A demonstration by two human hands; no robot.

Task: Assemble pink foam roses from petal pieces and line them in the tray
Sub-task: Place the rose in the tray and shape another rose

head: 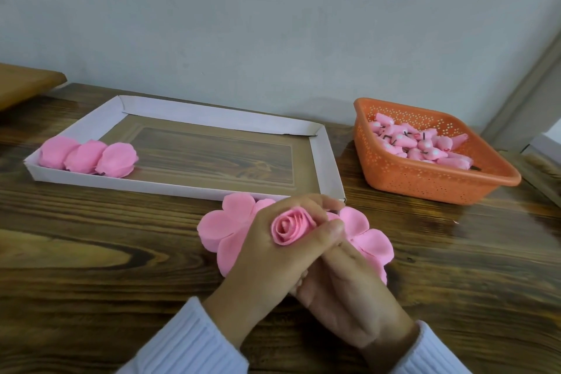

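Left hand (258,255) curls round the rose (290,228), bloom facing up. Right hand (349,288) grips it from beneath, partly hidden. Both sit over the petal pieces (224,222), mid-counter. I judge the free slot in the tray (212,114) lies far-left of the hands, nearer the left hand.

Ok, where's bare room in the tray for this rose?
The tray floor is bare from the third rose to its right wall. Crowded: its left end, and the table before its right corner, where petal stacks lie under the left hand and right hand.
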